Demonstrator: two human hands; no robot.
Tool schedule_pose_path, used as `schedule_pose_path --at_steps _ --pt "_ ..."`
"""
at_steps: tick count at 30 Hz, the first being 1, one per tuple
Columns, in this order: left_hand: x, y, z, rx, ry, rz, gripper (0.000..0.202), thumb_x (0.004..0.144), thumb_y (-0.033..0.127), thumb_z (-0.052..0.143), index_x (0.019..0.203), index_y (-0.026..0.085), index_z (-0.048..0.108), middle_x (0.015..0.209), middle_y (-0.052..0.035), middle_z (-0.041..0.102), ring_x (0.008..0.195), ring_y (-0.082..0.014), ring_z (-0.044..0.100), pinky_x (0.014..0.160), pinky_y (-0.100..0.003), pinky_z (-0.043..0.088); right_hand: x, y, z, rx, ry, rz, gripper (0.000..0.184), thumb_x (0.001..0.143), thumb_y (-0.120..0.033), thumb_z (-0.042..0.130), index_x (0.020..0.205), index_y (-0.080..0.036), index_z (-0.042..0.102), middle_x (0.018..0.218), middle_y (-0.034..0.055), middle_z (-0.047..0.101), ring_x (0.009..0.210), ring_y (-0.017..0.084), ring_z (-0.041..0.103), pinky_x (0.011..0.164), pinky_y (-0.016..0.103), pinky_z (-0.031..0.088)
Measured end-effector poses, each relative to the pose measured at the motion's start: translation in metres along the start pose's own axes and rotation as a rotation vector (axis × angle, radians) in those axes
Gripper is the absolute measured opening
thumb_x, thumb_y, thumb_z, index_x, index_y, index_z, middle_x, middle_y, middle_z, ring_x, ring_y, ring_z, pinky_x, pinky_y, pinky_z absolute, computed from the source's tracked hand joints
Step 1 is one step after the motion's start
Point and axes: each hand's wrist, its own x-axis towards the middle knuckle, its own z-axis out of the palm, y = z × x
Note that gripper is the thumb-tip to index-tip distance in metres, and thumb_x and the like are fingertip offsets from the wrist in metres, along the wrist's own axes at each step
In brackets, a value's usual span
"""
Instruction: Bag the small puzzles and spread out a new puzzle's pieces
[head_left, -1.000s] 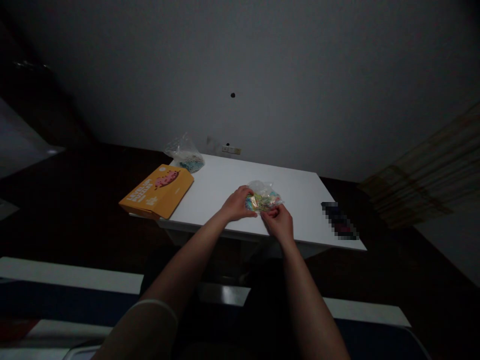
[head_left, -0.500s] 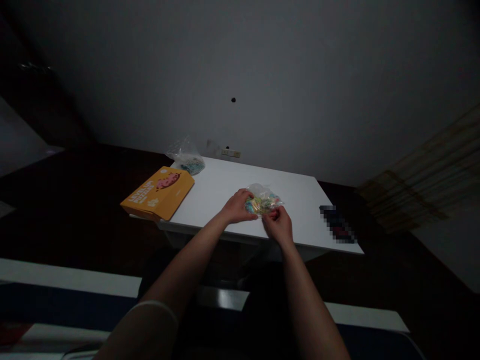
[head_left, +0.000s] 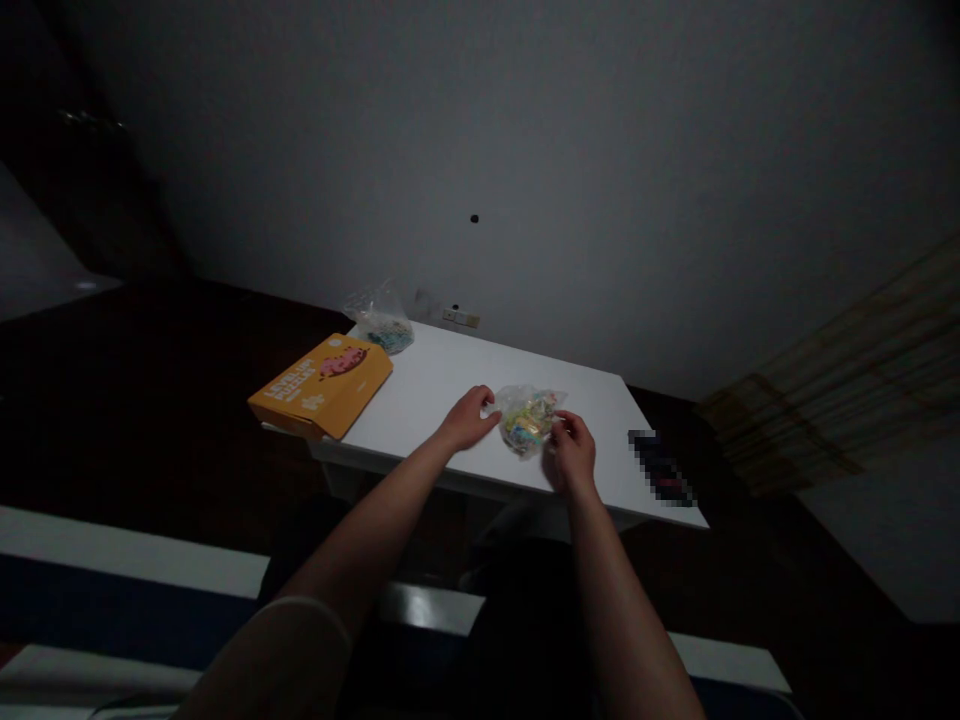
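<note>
1. At the near edge of the white surface [head_left: 450, 375], I hold a clear bag of coloured pieces [head_left: 529, 420] between both hands: left hand [head_left: 469, 420] pinching its left corner, right hand [head_left: 571, 455] gripping its right side.
2. Progress: the bag looks sealed; no pieces lie out.
3. Orange box [head_left: 322, 385] at far left; its lettering is too dim to read. A second clear bag [head_left: 381, 318] sits behind it.

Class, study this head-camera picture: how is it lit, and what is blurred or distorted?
Head view: dim and underexposed, the white table brightest; floor nearly black; a dark item at the table's right is pixelated; the clear bag between left hand and right hand looks soft; wide-angle stretching.
</note>
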Motion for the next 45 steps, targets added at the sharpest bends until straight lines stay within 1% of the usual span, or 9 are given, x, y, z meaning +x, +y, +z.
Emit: schedule_pose_path --at_steps 3,6,13,19,23,30,33,37,45 --pt "-0.001 0.001 -0.002 0.009 0.026 -0.031 0.023 0.091 0.020 0.073 0.109 0.025 0.058 0.117 -0.0052 0.066 0.105 -0.0236 0.067 0.099 -0.042 0.057 0.019 -0.021 -0.008 -0.034 -0.094 -0.049 0.047 0.077 -0.056 0.070 0.109 -0.022 0.076 0.093 0.0044 0.074 0.083 0.024 0.065 0.077 0.037 0.055" --pt "-0.004 0.002 -0.003 0.010 0.028 -0.038 0.027 0.092 0.019 0.072 0.115 0.025 0.060 0.125 -0.0072 0.065 0.108 -0.0240 0.069 0.100 -0.044 0.059 0.040 -0.043 -0.014 -0.069 -0.164 -0.092 0.044 0.078 -0.055 0.070 0.107 -0.023 0.079 0.097 0.0058 0.077 0.087 0.025 0.068 0.081 0.038 0.056" --pt "-0.006 -0.001 0.001 0.005 0.003 -0.024 0.041 0.089 0.020 0.076 0.127 0.024 0.062 0.136 -0.0092 0.064 0.115 -0.0258 0.071 0.105 -0.045 0.060 0.079 -0.084 -0.018 -0.159 -0.245 -0.173 0.041 0.077 -0.047 0.070 0.107 -0.022 0.081 0.093 0.0048 0.076 0.083 0.024 0.068 0.080 0.038 0.053" --pt "-0.009 -0.003 0.001 0.004 -0.015 -0.019 0.046 0.088 0.026 0.079 0.131 0.024 0.062 0.138 -0.0088 0.065 0.114 -0.0268 0.073 0.103 -0.046 0.061 0.105 -0.103 -0.023 -0.323 -0.291 -0.309 0.048 0.084 -0.053 0.070 0.118 -0.020 0.079 0.096 0.0072 0.077 0.082 0.024 0.069 0.078 0.039 0.054" --pt "-0.010 -0.005 0.001 0.005 -0.022 -0.008 0.049 0.087 0.024 0.079 0.132 0.025 0.061 0.139 -0.0091 0.064 0.115 -0.0268 0.073 0.102 -0.045 0.061 0.118 -0.107 -0.023 -0.395 -0.324 -0.364 0.048 0.085 -0.054 0.071 0.117 -0.020 0.079 0.096 0.0094 0.079 0.081 0.025 0.071 0.076 0.040 0.056" --pt "-0.009 -0.007 0.003 0.010 -0.033 0.003 0.046 0.087 0.023 0.078 0.131 0.023 0.063 0.138 -0.0098 0.064 0.114 -0.0273 0.074 0.103 -0.047 0.061 0.125 -0.119 -0.024 -0.419 -0.273 -0.401 0.044 0.084 -0.054 0.072 0.111 -0.020 0.079 0.097 0.0118 0.080 0.082 0.026 0.072 0.080 0.043 0.057" --pt "-0.008 -0.007 0.003 0.011 -0.037 0.001 0.042 0.088 0.022 0.076 0.128 0.024 0.064 0.138 -0.0087 0.065 0.112 -0.0260 0.074 0.104 -0.046 0.061 0.124 -0.126 -0.025 -0.415 -0.206 -0.429 0.044 0.085 -0.056 0.071 0.110 -0.020 0.078 0.099 0.0130 0.080 0.084 0.027 0.072 0.082 0.044 0.058" --pt "-0.009 -0.007 0.003 0.011 -0.050 0.011 0.036 0.089 0.021 0.075 0.124 0.024 0.065 0.136 -0.0082 0.066 0.109 -0.0246 0.074 0.104 -0.045 0.061 0.123 -0.134 -0.026 -0.412 -0.110 -0.465 0.040 0.086 -0.054 0.069 0.106 -0.020 0.077 0.101 0.0140 0.081 0.086 0.027 0.073 0.084 0.045 0.058" --pt "-0.008 -0.007 0.002 0.019 -0.048 0.019 0.033 0.087 0.018 0.074 0.118 0.025 0.068 0.128 -0.0067 0.068 0.115 -0.0259 0.073 0.109 -0.045 0.060 0.126 -0.144 -0.025 -0.421 -0.087 -0.500 0.034 0.087 -0.049 0.069 0.105 -0.021 0.076 0.100 0.0133 0.081 0.085 0.026 0.073 0.083 0.044 0.058"
